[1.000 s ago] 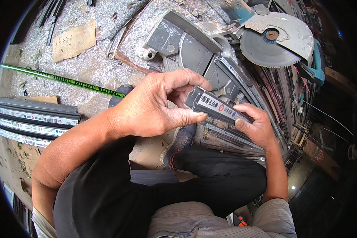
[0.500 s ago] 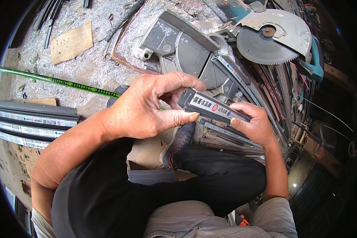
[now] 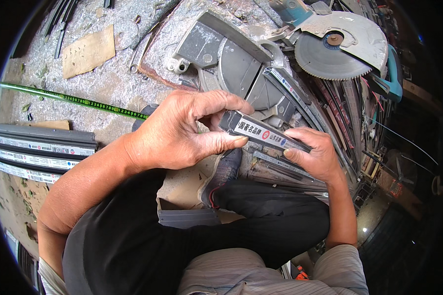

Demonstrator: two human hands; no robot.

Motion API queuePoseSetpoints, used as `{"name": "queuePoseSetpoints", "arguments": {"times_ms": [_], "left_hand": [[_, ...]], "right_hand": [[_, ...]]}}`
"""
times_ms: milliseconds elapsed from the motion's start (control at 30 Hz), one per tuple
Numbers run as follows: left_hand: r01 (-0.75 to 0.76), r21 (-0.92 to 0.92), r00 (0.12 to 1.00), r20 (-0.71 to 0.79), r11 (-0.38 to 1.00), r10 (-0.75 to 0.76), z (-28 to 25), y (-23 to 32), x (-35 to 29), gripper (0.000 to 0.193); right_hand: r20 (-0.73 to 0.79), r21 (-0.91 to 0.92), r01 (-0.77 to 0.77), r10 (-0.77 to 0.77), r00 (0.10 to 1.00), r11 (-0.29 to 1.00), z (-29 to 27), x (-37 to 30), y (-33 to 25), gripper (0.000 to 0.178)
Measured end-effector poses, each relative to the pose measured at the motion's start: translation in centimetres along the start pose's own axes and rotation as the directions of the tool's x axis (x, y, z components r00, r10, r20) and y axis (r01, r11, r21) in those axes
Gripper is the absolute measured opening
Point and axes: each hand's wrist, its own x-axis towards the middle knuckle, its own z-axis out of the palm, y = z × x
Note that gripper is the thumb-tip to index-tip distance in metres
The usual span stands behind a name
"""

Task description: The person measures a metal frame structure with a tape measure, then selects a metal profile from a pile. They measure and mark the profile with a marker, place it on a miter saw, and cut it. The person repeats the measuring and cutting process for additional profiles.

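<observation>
A grey metal profile with a white printed label is held up in front of me, tilted down to the right. My left hand curls around its near-left end, thumb beneath and index finger over the top. My right hand grips it farther along, thumb on the label side. A green tape measure blade runs in from the left and passes behind my left hand; a green sliver shows between the fingers. Whether those fingers also pinch the blade is hidden.
A miter saw base stands ahead, its round blade raised at the right. Labelled profiles lie at the left, and more strips at the right. Cardboard lies on the debris-strewn ground. A short grey piece rests by my legs.
Both hands keep their hold. The profile's left end has turned and shifted very slightly, and the left fingertips have moved a little left.
</observation>
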Motion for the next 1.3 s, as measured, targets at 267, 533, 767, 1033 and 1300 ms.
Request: {"name": "queuePoseSetpoints", "arguments": {"times_ms": [267,533,767,1033,1300], "left_hand": [[0.043,0.033,0.999,-0.029,0.999,-0.042,0.0,-0.1,0.0,0.041],[0.022,0.025,0.999,-0.036,0.999,-0.022,0.1,-0.3,0.0,0.040],[0.102,-0.070,0.993,-0.046,0.992,-0.105,0.3,-0.2,0.0,0.037],[0.166,-0.084,0.985,-0.039,0.983,-0.170,0.2,0.1,0.2,0.032],[0.206,-0.073,0.976,-0.058,0.976,-0.210,0.3,0.0,0.1,0.032]], "right_hand": [[-0.008,-0.004,0.028,-0.028,1.000,1.000,0.3,0.2,0.0,0.040],[-0.020,-0.037,0.004,-0.004,1.000,0.999,0.6,0.0,-0.1,0.042],[-0.062,-0.061,0.041,-0.044,0.997,0.997,1.8,0.2,-0.2,0.047],[-0.123,-0.094,0.024,-0.035,0.992,0.995,3.7,0.4,0.2,0.039],[-0.104,-0.081,0.048,-0.056,0.993,0.996,4.2,0.7,0.9,0.035]]}}
